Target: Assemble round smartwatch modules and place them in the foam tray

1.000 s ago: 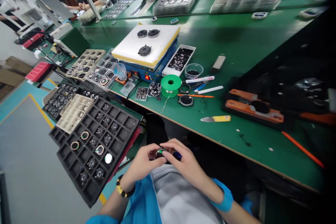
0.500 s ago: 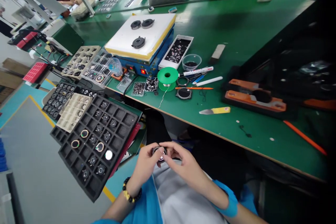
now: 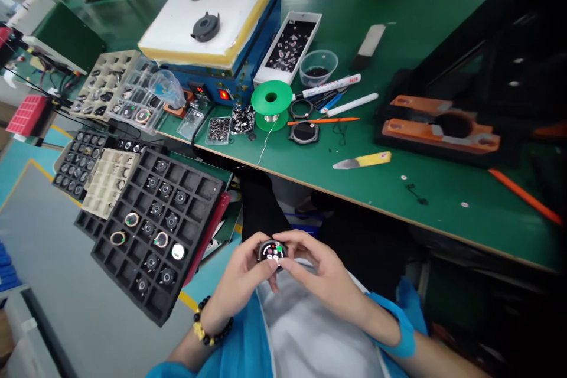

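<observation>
Over my lap, a round watch case sits between both hands, its dark face lit with a green spot and white marks. My left hand wraps its left side, the thumb lying on the lower edge of the face. On the other side my right hand grips the right edge with thumb and fingers. The underside of the watch is hidden. To the left, a black foam tray holds several dark watch cases and a few gold-rimmed ones in its compartments.
A heating plate with three dark watch cases on its white top stands on the green bench. Along the bench lie a green solder spool, pens, a yellow-handled blade, a clear cup and an orange-and-black fixture.
The view has tilted down and closer to the bench. The watch face has come into sight, its display lit, as my left thumb shifted lower. Both hands still hold it.
</observation>
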`<state>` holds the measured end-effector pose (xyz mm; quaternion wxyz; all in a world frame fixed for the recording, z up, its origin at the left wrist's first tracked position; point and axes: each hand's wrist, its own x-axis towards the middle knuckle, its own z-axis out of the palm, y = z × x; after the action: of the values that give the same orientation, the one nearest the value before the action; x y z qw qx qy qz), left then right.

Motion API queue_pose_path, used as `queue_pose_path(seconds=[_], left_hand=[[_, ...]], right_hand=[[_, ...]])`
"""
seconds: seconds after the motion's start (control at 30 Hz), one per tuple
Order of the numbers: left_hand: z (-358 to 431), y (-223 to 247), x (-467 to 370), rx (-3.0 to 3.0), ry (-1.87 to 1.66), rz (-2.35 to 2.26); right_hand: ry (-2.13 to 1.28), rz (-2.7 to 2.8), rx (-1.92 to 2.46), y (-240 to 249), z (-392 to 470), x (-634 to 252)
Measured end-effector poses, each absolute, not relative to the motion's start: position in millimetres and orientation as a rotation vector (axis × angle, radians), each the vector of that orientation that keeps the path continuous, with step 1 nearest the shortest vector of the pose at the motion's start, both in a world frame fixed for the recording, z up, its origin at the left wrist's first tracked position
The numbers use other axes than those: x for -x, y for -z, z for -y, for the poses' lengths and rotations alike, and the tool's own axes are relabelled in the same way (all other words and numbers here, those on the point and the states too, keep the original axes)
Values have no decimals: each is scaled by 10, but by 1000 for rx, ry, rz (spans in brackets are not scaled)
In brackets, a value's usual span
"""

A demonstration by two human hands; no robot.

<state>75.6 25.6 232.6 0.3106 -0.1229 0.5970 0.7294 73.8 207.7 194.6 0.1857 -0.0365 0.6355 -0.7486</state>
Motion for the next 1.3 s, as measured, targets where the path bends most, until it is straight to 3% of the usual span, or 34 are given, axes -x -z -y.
queue_pose_path(seconds=[1.3], left_hand=[[-240,-2280,-735,422,-1981,-1297]], right_hand=[[2160,-1890,308,-1894,-2126,-749]])
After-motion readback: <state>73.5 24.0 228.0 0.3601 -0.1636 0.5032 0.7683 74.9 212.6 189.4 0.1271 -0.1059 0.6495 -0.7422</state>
